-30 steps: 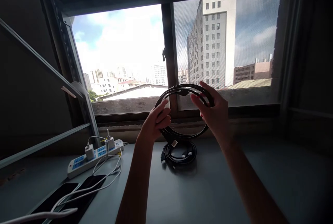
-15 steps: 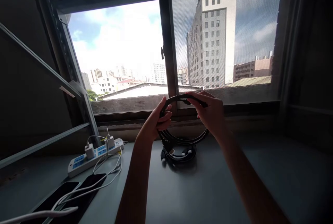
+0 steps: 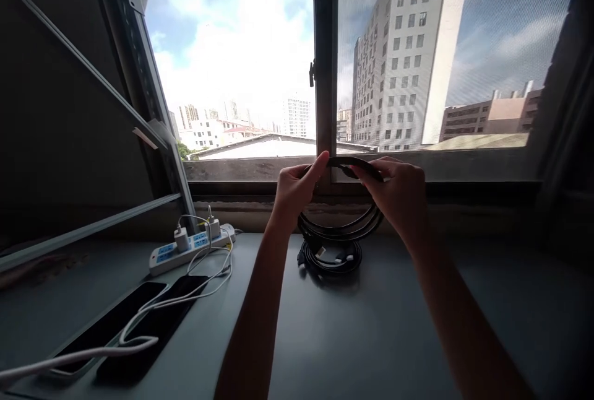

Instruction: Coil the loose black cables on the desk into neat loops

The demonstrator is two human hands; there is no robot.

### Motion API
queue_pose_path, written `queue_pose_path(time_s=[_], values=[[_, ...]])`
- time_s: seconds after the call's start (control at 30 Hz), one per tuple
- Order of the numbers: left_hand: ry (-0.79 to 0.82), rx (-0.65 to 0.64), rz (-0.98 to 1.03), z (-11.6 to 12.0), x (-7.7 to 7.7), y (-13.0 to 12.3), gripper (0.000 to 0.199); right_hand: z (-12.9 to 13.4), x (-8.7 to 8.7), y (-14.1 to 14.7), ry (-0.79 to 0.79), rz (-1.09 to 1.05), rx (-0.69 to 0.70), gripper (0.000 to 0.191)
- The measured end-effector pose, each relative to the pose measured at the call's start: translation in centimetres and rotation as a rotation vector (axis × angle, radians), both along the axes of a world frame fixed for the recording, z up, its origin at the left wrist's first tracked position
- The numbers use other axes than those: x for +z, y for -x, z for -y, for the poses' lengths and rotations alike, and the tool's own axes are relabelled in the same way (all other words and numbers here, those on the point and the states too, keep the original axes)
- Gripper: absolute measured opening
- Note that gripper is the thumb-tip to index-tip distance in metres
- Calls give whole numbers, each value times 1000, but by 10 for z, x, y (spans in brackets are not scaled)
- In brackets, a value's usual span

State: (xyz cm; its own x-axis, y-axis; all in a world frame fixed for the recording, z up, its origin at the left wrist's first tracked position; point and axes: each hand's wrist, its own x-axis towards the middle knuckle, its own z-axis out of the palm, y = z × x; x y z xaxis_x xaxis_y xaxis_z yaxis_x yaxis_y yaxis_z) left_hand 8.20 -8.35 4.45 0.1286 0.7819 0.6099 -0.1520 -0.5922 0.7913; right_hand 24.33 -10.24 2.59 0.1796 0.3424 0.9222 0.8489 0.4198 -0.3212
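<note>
A coiled black cable (image 3: 343,234) hangs upright in the air between my two hands, above the table. My left hand (image 3: 297,192) is closed on the upper left of the loop, thumb on top. On the upper right of the same loop, my right hand (image 3: 399,186) pinches the strands between thumb and fingers. A connector (image 3: 319,251) with a light metal end dangles at the coil's lower left. Below and behind it, a second coil of black cable (image 3: 331,268) with several plug ends lies on the table (image 3: 371,338).
To the left stands a white power strip (image 3: 192,251) with two plugged-in chargers. White charging cables (image 3: 153,304) run from there over two dark phones (image 3: 153,326) lying side by side. A window (image 3: 236,78) rises behind the table, and metal shelf bars (image 3: 83,230) cross the left side.
My left hand has slid up the loop from its left side toward the top, nearer my right hand. The right hand keeps its pinch. The view has shifted.
</note>
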Motion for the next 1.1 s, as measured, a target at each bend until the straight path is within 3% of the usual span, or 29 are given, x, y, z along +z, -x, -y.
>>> queue_pose_path(time_s=[0.3, 0.4, 0.53, 0.67, 0.77, 0.83, 0.9, 1.0, 1.1], values=[[-142, 183, 152, 8, 2, 8, 55, 30, 7, 16, 59, 51, 5, 45], [-194, 205, 172, 8, 1, 6, 53, 36, 7, 19, 112, -15, 198, 45], [-175, 153, 192, 3, -1, 3, 57, 41, 5, 24, 344, -204, 512, 44], [-77, 34, 127, -7, -3, 6, 58, 39, 4, 28, 456, -243, 626, 48], [-5, 36, 63, -14, -4, 11, 58, 33, 4, 30, 450, -222, 701, 46], [61, 81, 12, -16, -4, 15, 57, 28, 4, 31, 380, -147, 651, 40], [153, 106, -44, -16, -3, 17, 56, 23, 2, 33, 249, -33, 459, 40], [293, 78, -128, -15, -1, 20, 56, 15, -3, 37, 83, 168, 115, 58], [394, -10, -190, -18, -2, 20, 58, 5, -10, 40, 48, 287, -58, 46]])
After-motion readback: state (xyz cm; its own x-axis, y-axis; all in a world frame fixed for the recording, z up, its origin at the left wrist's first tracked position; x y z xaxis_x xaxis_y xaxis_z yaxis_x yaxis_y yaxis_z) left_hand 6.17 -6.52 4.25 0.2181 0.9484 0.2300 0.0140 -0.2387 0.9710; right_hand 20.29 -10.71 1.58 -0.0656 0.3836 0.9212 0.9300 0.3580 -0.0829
